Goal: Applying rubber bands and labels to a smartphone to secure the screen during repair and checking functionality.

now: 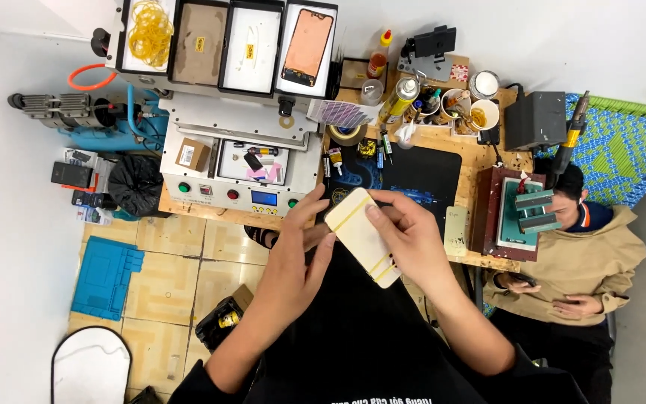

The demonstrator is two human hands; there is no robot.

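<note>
Both my hands hold a flat cream-coloured rectangular panel (362, 236), bound by thin yellow rubber bands near each end. My left hand (297, 251) grips its left edge from below, thumb up against the upper corner. My right hand (409, 232) lies over the right side, fingertips pressing on the top face. The panel is tilted, held above my lap in front of a wooden workbench (480, 161) with a dark work mat (424, 173).
A white machine (237, 161) with buttons stands left of the mat, with trays above it holding yellow rubber bands (149, 34) and a phone screen (306, 47). Bottles, cups and tape crowd the bench back. Another person (577, 258) in a tan hoodie sits at right. A blue compressor (106, 120) sits far left.
</note>
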